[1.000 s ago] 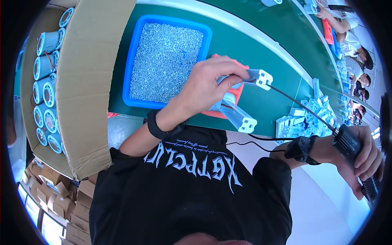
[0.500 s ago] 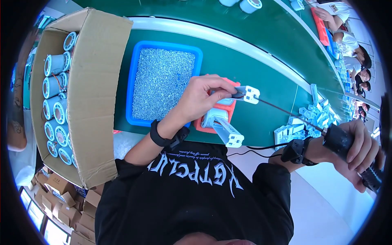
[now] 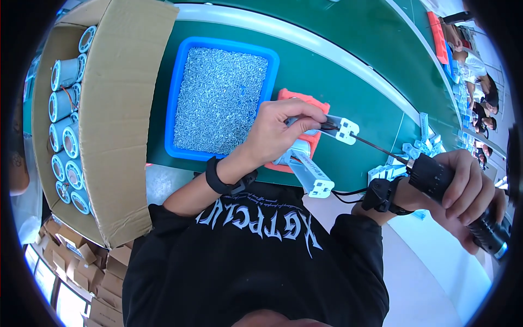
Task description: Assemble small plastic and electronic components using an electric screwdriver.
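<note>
My right hand (image 3: 463, 191) is wrapped round a black electric screwdriver (image 3: 430, 177) at the right. Its long thin bit (image 3: 381, 149) runs left through the end of a pale plastic bracket (image 3: 347, 131). At the bracket's other end, my left hand (image 3: 283, 126) is closed, thumb and fingers pinched together; what lies between the fingertips is hidden. A second pale bracket (image 3: 313, 177) slants toward me from a round pale housing in an orange-red holder (image 3: 305, 98). My left hand covers part of this holder.
A blue tray (image 3: 170, 120) full of small metal screws lies left of my left hand. Further left stands a cardboard box (image 3: 122, 125) with several white cylindrical motors (image 3: 65, 73). More pale brackets (image 3: 419, 147) are heaped at the right. Other people sit along the bench at far right.
My right hand has brought the screwdriver leftward, closer to the bracket, and less of the bit shows outside it. My left hand keeps its pinch. The whole view has shifted slightly.
</note>
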Available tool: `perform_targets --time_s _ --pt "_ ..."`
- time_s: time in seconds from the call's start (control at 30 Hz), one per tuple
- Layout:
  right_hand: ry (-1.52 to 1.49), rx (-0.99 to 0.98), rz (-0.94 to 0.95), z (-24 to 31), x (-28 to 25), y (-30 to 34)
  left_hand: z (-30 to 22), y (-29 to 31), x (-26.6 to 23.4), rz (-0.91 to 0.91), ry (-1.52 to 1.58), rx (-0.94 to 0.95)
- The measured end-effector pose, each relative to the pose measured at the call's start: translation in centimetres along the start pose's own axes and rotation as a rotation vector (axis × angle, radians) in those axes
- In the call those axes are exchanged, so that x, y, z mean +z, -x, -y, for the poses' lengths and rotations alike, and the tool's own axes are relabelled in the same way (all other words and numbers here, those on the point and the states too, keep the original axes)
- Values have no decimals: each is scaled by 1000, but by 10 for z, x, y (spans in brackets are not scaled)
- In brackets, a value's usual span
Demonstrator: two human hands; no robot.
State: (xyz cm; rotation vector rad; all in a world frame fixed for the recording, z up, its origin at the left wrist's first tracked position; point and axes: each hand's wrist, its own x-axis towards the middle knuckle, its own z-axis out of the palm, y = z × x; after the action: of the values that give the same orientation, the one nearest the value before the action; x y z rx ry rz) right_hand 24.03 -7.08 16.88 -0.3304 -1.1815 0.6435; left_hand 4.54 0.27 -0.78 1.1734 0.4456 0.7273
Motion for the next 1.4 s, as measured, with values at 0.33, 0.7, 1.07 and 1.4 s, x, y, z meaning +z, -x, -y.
perform_targets --time_s 0.33,0.7,1.07,1.4 --pt "-7 14 -10 -9 -5 0 0 1 -1 13 -179 227" --pt "81 89 231 -19 7 7 -44 13 -44 -55 -710 246" --pt "165 228 393 -30 7 0 -45 18 -66 198 -1174 -145" --pt "110 275 432 -23 1 5 -48 9 -67 143 -1026 -79"
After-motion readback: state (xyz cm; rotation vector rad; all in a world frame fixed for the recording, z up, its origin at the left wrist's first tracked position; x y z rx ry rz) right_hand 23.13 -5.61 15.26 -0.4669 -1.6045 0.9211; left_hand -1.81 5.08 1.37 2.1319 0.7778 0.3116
